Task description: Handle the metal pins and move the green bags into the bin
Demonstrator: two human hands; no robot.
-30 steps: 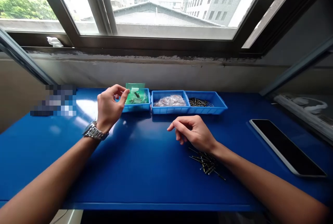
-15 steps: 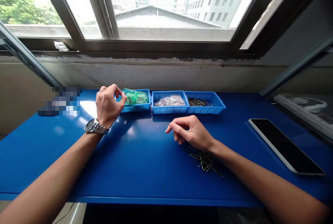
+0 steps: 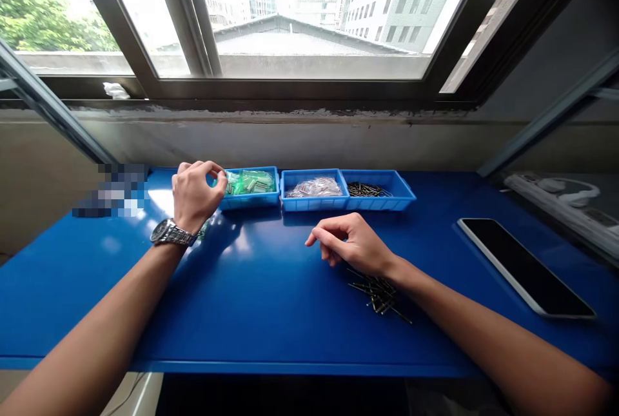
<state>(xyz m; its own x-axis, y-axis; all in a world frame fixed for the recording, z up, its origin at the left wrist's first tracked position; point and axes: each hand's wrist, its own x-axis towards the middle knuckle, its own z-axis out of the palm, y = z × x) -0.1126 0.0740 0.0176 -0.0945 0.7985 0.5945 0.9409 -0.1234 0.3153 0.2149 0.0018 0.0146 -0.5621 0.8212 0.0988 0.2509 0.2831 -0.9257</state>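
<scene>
My left hand [image 3: 198, 191], a watch [image 3: 171, 233] on its wrist, is at the left end of a blue bin [image 3: 249, 199]. Thumb and forefinger meet in a pinch; whatever may be between them is hidden. Inside that bin lie green plastic bags [image 3: 256, 181] with small metal parts. A small greenish patch [image 3: 203, 230] shows beside the wrist, partly covered. My right hand [image 3: 351, 243] hovers with curled fingers, thumb close to the forefinger, and nothing shows at its tips. Under its wrist a loose pile of thin dark screws or pins [image 3: 380, 297] lies on the blue table [image 3: 251, 319].
A middle blue bin [image 3: 314, 204] holds clear bags, and the bin [image 3: 382, 202] to its right holds dark screws or pins. A phone [image 3: 525, 264] lies at the right, near a power strip [image 3: 536, 185]. Metal posts [image 3: 53, 103] rise at both sides, below a window.
My left hand has shifted slightly left, away from the bin. The bright green bag raised at its fingertips no longer shows there. The right hand has hardly moved.
</scene>
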